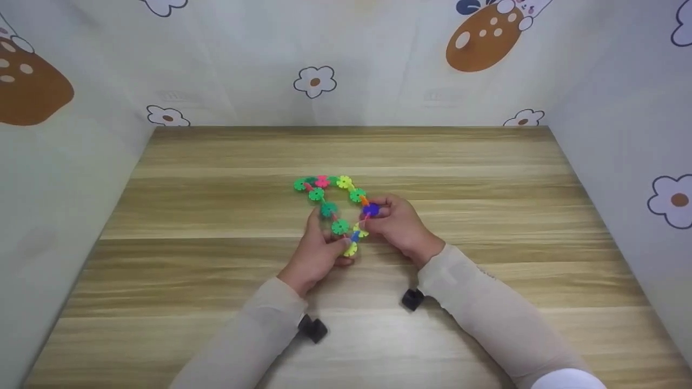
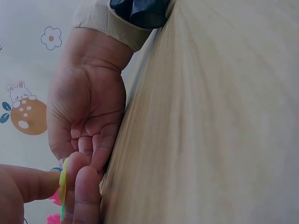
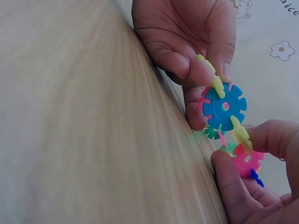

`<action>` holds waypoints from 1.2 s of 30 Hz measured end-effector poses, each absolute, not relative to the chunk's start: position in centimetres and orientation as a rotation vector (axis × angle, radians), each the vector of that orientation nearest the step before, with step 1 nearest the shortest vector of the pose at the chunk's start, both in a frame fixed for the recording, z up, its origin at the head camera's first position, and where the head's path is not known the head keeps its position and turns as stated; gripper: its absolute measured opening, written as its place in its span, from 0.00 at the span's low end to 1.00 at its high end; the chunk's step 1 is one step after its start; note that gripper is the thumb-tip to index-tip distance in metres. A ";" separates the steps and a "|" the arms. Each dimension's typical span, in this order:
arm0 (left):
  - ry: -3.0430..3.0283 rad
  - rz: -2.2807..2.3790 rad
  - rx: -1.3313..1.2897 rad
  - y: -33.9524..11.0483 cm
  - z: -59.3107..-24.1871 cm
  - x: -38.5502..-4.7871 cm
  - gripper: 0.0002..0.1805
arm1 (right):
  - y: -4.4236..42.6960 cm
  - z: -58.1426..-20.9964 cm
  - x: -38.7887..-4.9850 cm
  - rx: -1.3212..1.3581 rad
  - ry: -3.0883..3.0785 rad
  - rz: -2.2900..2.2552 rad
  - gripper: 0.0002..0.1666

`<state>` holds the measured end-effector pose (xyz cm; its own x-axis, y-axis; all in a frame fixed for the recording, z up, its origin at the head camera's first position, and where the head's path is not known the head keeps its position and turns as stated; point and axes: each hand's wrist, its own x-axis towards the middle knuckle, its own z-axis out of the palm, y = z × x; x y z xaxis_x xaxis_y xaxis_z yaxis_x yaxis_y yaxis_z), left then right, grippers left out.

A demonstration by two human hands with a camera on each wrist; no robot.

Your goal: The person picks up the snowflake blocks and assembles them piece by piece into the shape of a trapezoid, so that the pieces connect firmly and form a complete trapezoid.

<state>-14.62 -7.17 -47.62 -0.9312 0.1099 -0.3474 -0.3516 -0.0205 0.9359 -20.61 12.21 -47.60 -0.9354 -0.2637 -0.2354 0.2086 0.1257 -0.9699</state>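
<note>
A chain of notched plastic discs (image 1: 340,227), mostly green with yellow, pink and blue ones, forms a narrow loop between both hands. My left hand (image 1: 315,254) pinches a yellow disc (image 2: 64,182) at the loop's near end between thumb and fingers. On the other side, my right hand (image 1: 401,224) holds the chain by thumb and fingertips, beside a dark blue disc (image 1: 371,209). From the right wrist, a flat blue disc (image 3: 224,107) shows between two yellow discs, with a pink disc (image 3: 247,160) at the right fingers. Fingers hide part of the chain.
The wood-grain table (image 1: 216,205) lies beneath the hands. A pale curtain (image 1: 373,81) printed with flowers and brown fruit stands along its back and sides. Black devices (image 1: 313,328) are fixed at both sleeve cuffs, low over the tabletop.
</note>
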 end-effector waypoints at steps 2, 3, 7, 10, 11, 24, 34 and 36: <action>1.939 2.027 -0.252 -7.2 -47.6 -14.6 0.55 | 12.2 -47.6 -20.6 -0.048 2.055 -1.885 0.36; 1.935 2.033 -0.250 -7.2 -47.6 -14.6 0.55 | 12.2 -47.7 -20.7 -0.044 2.044 -1.893 0.36; 1.930 2.057 -0.224 -7.2 -47.7 -14.5 0.55 | 12.2 -47.7 -20.7 -0.029 2.000 -1.902 0.35; 1.941 2.054 -0.219 -7.2 -47.7 -14.5 0.55 | 12.2 -47.8 -20.8 -0.032 1.989 -1.883 0.36; 1.945 2.050 -0.221 -7.2 -47.7 -14.5 0.55 | 12.2 -47.8 -20.8 -0.034 1.992 -1.871 0.36; 1.956 2.025 -0.226 -6.8 -47.5 -14.4 0.54 | 12.2 -47.6 -20.5 -0.041 2.031 -1.893 0.34; 1.935 2.015 -0.234 -6.9 -47.7 -14.6 0.56 | 12.9 -47.6 -20.9 -0.077 2.070 -1.822 0.33; 1.929 2.010 -0.239 -7.0 -47.7 -14.6 0.56 | 13.6 -47.5 -21.3 -0.107 2.107 -1.770 0.34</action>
<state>-14.58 -6.97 -47.65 -0.9269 0.1289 -0.3523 -0.3574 -0.0173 0.9338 -21.25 13.56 -47.49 -0.9228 -0.3005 -0.2413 0.1857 0.2017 -0.9617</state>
